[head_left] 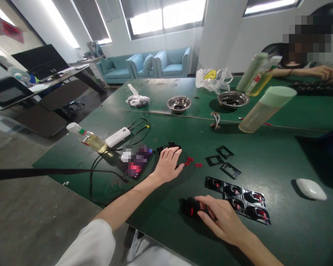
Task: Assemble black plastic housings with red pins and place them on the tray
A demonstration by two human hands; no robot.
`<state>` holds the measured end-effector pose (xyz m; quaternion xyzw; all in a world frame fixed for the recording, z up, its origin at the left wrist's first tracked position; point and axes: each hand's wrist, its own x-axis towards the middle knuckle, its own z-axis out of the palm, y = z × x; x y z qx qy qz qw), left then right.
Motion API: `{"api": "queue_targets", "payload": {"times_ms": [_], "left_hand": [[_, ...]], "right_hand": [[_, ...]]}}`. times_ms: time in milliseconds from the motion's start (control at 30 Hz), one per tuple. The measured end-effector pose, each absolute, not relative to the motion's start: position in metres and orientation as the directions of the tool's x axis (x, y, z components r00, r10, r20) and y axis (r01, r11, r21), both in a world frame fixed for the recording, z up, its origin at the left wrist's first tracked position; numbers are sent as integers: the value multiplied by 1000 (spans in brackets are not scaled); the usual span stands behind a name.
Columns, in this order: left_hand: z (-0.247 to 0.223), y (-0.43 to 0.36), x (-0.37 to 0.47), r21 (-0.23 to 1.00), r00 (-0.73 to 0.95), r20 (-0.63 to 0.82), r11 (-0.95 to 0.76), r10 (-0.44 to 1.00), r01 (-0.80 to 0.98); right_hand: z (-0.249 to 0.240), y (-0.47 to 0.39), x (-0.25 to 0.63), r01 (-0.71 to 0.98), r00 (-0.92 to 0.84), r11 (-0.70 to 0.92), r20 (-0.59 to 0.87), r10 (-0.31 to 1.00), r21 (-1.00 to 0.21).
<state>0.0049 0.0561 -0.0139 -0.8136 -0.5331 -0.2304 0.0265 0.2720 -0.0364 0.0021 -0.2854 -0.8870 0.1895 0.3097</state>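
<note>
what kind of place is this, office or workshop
Probably a small assembly workroom inside an office. A large green work table carries rows of black plastic parts with red clips and steel bowls of small pieces, with a co-worker's hands at the far side. Teal sofas stand behind.

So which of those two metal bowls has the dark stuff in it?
The right-hand metal bowl, by the plastic bag and the tilted bottles. The left metal bowl looks nearly empty and sits alone nearer the middle.
</note>
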Motion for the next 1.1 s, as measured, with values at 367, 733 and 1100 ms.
{"api": "queue_targets", "payload": {"times_ms": [367, 733, 1100], "left_hand": [[-13, 55, 4, 185, 340, 410, -442, 846, 877], [-14, 56, 4, 182, 336, 410, -437, 848, 881], [-17, 56, 3, 184, 323, 421, -429, 847, 884]], "right_hand": [[0, -35, 271, 393, -649, 762, 432, 626, -514], [-1, -36, 271, 402, -659, 783, 444, 607, -474], [0, -37, 270, 407, -652, 792, 463, 601, -455]]}}
